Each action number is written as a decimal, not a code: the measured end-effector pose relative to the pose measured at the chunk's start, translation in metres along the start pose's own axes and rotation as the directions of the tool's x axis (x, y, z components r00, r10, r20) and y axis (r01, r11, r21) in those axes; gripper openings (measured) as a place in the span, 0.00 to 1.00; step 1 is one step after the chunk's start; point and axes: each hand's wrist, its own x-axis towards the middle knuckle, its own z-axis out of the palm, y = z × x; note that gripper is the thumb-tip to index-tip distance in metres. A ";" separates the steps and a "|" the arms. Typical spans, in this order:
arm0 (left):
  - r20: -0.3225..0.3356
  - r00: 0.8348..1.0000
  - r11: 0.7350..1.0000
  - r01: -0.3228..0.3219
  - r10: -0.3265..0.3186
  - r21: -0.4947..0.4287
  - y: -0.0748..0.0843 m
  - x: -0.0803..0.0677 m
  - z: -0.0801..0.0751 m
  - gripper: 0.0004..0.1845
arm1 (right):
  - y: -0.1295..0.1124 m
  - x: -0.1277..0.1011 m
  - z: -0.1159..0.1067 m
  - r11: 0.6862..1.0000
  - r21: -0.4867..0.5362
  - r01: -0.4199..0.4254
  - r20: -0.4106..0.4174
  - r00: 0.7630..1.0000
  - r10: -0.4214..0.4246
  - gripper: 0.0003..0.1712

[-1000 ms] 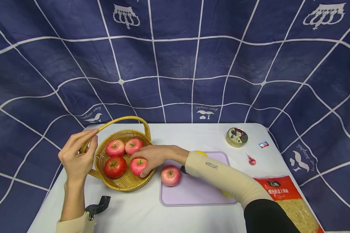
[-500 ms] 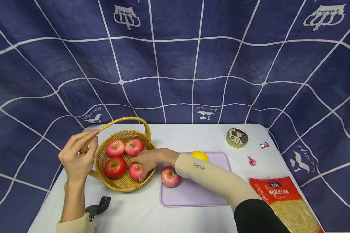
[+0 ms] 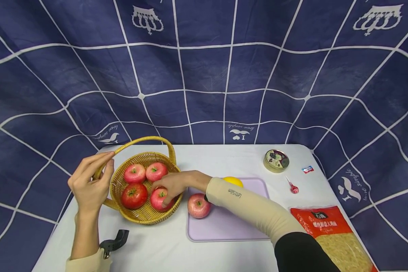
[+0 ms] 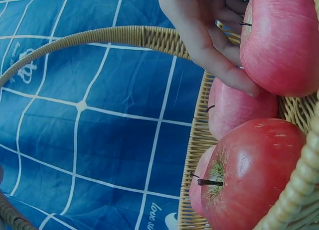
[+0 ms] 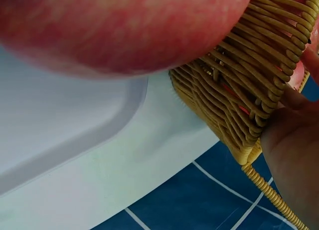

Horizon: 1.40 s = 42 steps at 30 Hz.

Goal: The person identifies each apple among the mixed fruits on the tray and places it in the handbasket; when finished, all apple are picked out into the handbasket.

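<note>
A woven basket with an arched handle holds several red apples. My right hand reaches over its right rim and grips the front-right apple, which rests inside the basket. The left wrist view shows those fingers lying along that apple, with other apples below. My left hand holds the handle at the basket's left side. One more apple lies on the lavender cutting board; it fills the top of the right wrist view as a blurred apple beside the basket wall.
A yellow fruit sits at the board's back edge behind my right sleeve. A round tin, a wrapped candy and a lollipop lie at the right. A red noodle bag is front right, a black clip front left.
My right hand has carried the apple left and down until it sits in the basket. The forearm slid left, uncovering the yellow fruit. The left hand has not moved.
</note>
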 end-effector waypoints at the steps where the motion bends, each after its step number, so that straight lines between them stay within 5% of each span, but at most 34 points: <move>1: 0.000 1.000 1.000 0.000 0.000 0.000 0.000 0.000 0.000 0.06 | 0.000 0.000 0.000 1.000 0.003 0.000 -0.003 1.000 0.000 0.36; 42: -0.002 1.000 1.000 -0.003 0.003 -0.010 0.003 0.000 0.001 0.07 | -0.012 0.002 0.010 0.996 0.068 0.049 -0.017 0.999 -0.048 0.31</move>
